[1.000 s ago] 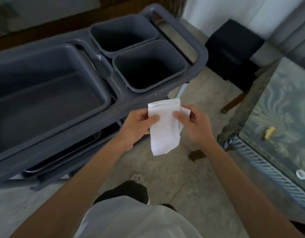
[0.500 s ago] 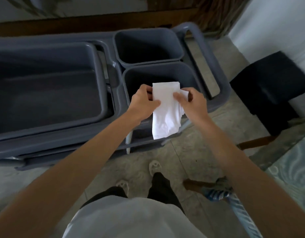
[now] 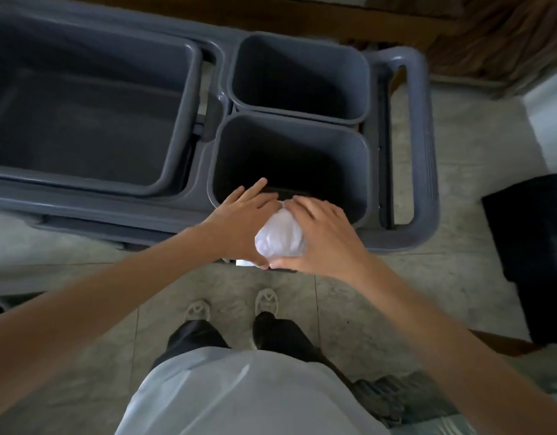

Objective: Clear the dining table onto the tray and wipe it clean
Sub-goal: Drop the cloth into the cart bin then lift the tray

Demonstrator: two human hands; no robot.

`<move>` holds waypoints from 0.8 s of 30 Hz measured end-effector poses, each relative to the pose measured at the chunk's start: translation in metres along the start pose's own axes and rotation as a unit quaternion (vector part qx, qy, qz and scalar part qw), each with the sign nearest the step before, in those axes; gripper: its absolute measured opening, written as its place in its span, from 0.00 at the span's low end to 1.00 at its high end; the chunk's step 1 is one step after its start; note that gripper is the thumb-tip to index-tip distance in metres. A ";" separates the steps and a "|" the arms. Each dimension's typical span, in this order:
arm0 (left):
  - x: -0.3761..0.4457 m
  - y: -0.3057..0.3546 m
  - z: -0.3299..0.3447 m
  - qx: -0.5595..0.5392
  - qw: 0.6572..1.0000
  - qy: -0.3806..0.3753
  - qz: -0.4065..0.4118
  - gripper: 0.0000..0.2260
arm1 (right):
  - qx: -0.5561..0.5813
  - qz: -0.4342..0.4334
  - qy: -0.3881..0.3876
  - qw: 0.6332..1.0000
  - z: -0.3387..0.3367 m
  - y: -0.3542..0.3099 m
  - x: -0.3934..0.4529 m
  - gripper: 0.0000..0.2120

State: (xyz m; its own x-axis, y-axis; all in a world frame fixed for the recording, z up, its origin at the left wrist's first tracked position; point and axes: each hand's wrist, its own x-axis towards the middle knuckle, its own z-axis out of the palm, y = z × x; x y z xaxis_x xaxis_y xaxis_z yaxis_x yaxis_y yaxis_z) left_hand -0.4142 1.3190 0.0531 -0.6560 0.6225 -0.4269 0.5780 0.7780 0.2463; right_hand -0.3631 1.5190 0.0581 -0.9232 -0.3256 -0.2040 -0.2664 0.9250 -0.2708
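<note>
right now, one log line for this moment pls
stage: discard | both hands: left hand, right hand balling white napkin | over: near small bin

Arms: both extended forward, bare | left hand (image 3: 239, 221): cupped, fingers spread, pressing inward | right hand (image 3: 321, 237): cupped opposite, thumbs nearly touching

Both hands — left hand (image 3: 239, 224) and right hand (image 3: 321, 240) — press a crumpled white napkin (image 3: 278, 238) between them, over the near rim of the near grey bin (image 3: 363, 171).
</note>
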 end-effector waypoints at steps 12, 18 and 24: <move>0.006 0.010 0.020 0.014 0.991 0.116 -0.066 0.26 | -0.059 -0.065 0.073 0.993 0.018 0.007 0.020 0.28; -0.032 -0.002 0.017 0.002 0.976 0.200 -0.084 0.45 | -0.055 -0.099 0.008 0.994 -0.013 -0.009 0.043 0.56; -0.130 -0.046 0.019 -0.011 0.909 0.320 -0.268 0.47 | 0.013 -0.176 0.060 0.982 -0.045 -0.085 0.082 0.50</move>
State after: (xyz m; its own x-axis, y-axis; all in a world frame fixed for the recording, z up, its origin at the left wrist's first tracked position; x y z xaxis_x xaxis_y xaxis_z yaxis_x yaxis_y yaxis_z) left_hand -0.3464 1.2007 0.0809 -0.9924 0.0702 0.1012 0.0870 0.9812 0.1722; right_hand -0.4289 1.4224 0.1070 -0.8012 -0.5981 0.0190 -0.5699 0.7529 -0.3292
